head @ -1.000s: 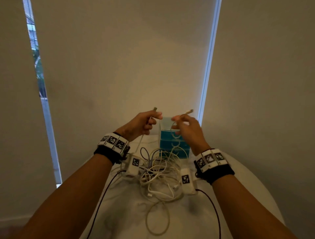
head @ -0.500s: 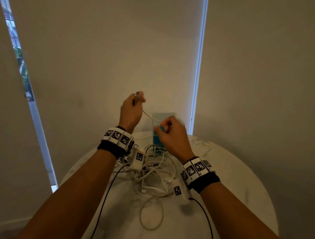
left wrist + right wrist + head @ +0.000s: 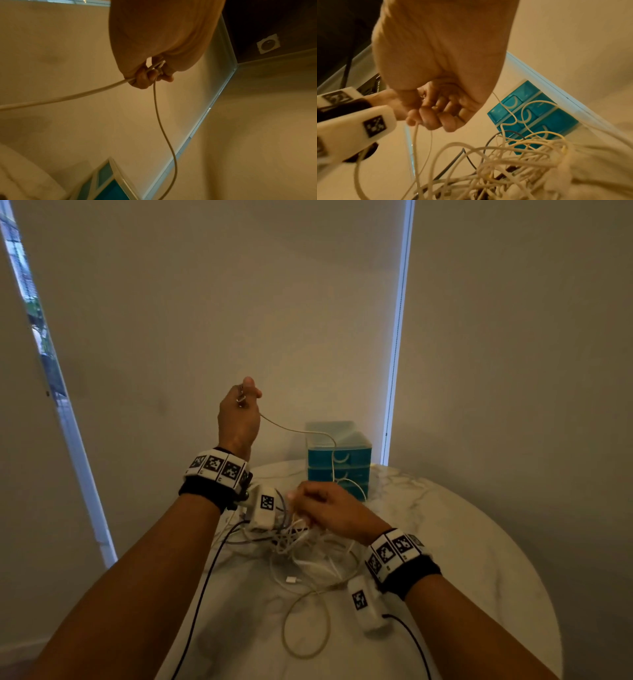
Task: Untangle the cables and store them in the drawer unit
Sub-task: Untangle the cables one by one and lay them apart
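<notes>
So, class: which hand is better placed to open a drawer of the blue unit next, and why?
Right. The right hand sits low, just before the drawer unit, gripping cable strands; the left hand is raised, pinching the cable end.

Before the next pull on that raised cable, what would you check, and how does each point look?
1. Left hand has a firm grip on the cream cable: ok, fingers curl round it near its plug.
2. Right hand steadies the tangle: ok, fingers are curled on strands above the pile.
3. Raised cable is free of the tangle: not ok, it runs down into the pile.
4. Drawer unit within reach: ok, it stands just behind the pile on the table.
5. A drawer is open to take the cable: not ok, all look closed.
6. Knots along the cable: cannot tell, strands overlap.
</notes>
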Available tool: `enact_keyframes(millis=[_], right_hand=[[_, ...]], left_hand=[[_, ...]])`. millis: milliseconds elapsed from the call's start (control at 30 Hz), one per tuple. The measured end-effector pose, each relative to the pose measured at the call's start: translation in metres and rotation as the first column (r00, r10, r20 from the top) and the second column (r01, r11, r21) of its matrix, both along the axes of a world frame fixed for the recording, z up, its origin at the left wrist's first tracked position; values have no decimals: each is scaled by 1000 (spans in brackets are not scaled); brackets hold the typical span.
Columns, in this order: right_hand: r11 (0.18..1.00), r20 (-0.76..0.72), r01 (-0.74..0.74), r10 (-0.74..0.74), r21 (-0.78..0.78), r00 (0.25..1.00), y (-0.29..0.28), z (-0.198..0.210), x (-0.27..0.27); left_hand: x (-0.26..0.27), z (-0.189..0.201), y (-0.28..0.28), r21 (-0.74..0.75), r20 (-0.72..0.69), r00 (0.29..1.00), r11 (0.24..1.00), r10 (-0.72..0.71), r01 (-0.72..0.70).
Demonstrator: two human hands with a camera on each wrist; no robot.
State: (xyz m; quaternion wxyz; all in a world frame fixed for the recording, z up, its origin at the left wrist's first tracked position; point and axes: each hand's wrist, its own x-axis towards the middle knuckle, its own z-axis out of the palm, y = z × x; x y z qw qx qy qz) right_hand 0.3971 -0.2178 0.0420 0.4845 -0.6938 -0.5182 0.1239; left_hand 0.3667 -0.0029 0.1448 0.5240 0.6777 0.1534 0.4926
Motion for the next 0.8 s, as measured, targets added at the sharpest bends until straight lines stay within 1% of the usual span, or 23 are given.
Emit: enact_keyframes(millis=[33,67,100,133,167,233,267,300,333,367,433,467,500,533,567,600,667,700,733,767,800], right_hand=[[994,-62,100,-98,44,993,1,0,5],[974,-124,215,-205,74,971,2,0,12],[949,-187,307,-290,72,939,1,-2,20],[934,-228,357,-343,26,911,-1,-5,26],[931,-235,357,-364,-73,902,-3,-9,29],[915,-239,276,-351,-295,905,-10,-18,31],[899,-272,265,-367,-348,890,-13,-22,34],[892,-316,286,-401,-351,860,-18,-23,38],[882,-336,341,-445,-326,830,-23,-26,49],[863,-325,420,-498,-281,804,-29,-27,62],[794,-292,585,-606,-165,740,-42,-23,80],[762,-319,642,-632,-87,706,-47,-27,93],[732,-345,681,-647,-32,680,-51,-30,104],[711,-369,703,-653,2,661,-53,-31,109],[726,-401,687,-624,21,671,-54,-25,105],[756,-423,654,-589,12,688,-53,-20,101],[837,-438,539,-521,-95,733,-53,-9,96],[847,-390,507,-526,-159,756,-56,-3,92],[838,-328,508,-545,-198,772,-58,2,91],[799,-227,562,-600,-216,767,-58,7,89],[730,-75,653,-676,-201,733,-57,13,86]], left_hand=[[-1,0,-1,5,-7,1000,1000,-15,15],[-2,2,-1,-6,0,999,999,-37,37],[-3,4,0,-23,20,998,998,-59,60],[-6,7,2,-39,47,996,997,-72,73],[-8,11,6,-50,85,994,996,-67,71],[-15,24,15,-66,205,979,998,0,14],[-20,31,21,-85,273,960,996,62,-40],[-25,39,27,-114,341,931,989,127,-93],[-31,47,33,-157,408,894,979,184,-130],[-39,56,39,-211,471,851,966,233,-148],[-54,70,50,-298,575,756,940,313,-163],[-61,75,55,-321,610,713,930,347,-179],[-65,77,58,-331,630,682,923,372,-198],[-66,76,58,-328,630,681,923,372,-201],[-64,72,57,-314,612,710,931,348,-186],[-61,66,54,-283,571,760,943,311,-174],[-51,48,45,-140,434,871,972,232,-189],[-45,39,38,-43,368,914,985,169,-165],[-37,29,30,60,295,950,990,106,-129],[-30,21,21,173,211,975,980,65,-103],[-24,14,9,276,121,992,959,28,-60]])
